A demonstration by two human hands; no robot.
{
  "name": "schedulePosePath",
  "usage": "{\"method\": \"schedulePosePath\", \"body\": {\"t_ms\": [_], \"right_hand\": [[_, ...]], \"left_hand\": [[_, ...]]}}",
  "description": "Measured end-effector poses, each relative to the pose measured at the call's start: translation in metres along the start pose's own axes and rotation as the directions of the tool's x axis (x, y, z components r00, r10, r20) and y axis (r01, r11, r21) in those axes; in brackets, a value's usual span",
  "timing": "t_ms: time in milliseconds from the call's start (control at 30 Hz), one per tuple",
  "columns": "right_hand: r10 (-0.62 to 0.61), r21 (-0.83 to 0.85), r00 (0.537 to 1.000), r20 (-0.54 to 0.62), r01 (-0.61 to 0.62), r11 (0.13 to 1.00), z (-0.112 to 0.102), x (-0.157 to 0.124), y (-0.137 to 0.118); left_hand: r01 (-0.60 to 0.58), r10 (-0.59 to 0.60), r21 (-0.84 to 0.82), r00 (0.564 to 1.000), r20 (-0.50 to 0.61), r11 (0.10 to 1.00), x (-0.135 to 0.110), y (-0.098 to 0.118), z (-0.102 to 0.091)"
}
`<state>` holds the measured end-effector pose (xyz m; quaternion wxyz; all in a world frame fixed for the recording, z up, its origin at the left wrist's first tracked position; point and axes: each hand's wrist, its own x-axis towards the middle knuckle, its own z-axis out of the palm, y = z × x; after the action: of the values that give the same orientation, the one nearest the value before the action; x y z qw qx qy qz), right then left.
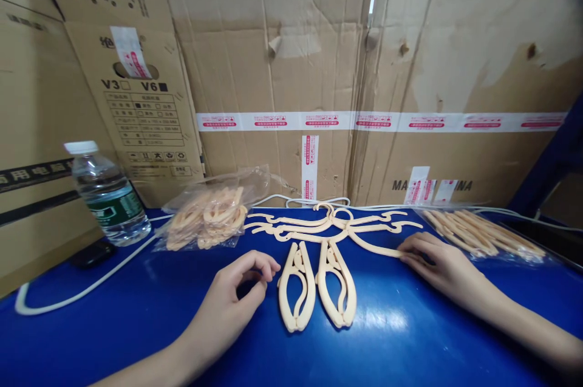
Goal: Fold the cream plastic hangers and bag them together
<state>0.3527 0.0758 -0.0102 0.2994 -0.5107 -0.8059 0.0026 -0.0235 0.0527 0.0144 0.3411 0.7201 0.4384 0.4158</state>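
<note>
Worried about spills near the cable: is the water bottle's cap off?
No, the water bottle stands upright on the table with its white cap on.

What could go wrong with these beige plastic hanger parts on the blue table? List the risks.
1. Right hand touches one thin beige plastic hanger arm tangled among others; pulling it may drag the whole pile.
2. The white cable runs past the clear capped water bottle; a snag might topple it.
</note>
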Motion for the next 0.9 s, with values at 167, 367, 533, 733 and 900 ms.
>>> {"method": "schedulePosePath", "body": {"t_ms": [167,367,533,733,900], "right_hand": [[0.029,0.026,0.996,-0.090,-0.026,0.999,-0.008,-0.001,-0.006],[0.082,0.015,0.956,-0.283,-0.081,0.997,-0.032,-0.004,-0.023],[0.005,0.023,0.962,-0.273,0.002,1.000,-0.037,-0.008,-0.039],[-0.162,-0.006,0.969,-0.184,0.163,0.987,-0.027,-0.013,-0.052],[-0.205,0.000,0.969,-0.138,0.207,0.978,-0.027,-0.014,-0.062]], "left_hand": [[0.037,-0.038,-0.045,0.999,-0.005,0.998,0.001,0.000,0.000],[0.163,-0.165,-0.194,0.986,0.003,0.967,0.003,-0.006,0.000],[0.204,-0.234,-0.351,0.971,-0.043,0.914,0.003,-0.009,0.005],[0.170,-0.186,-0.319,0.982,-0.019,0.932,-0.007,-0.001,0.012],[0.082,-0.078,-0.063,0.994,0.072,0.995,-0.017,0.000,0.015]]}}
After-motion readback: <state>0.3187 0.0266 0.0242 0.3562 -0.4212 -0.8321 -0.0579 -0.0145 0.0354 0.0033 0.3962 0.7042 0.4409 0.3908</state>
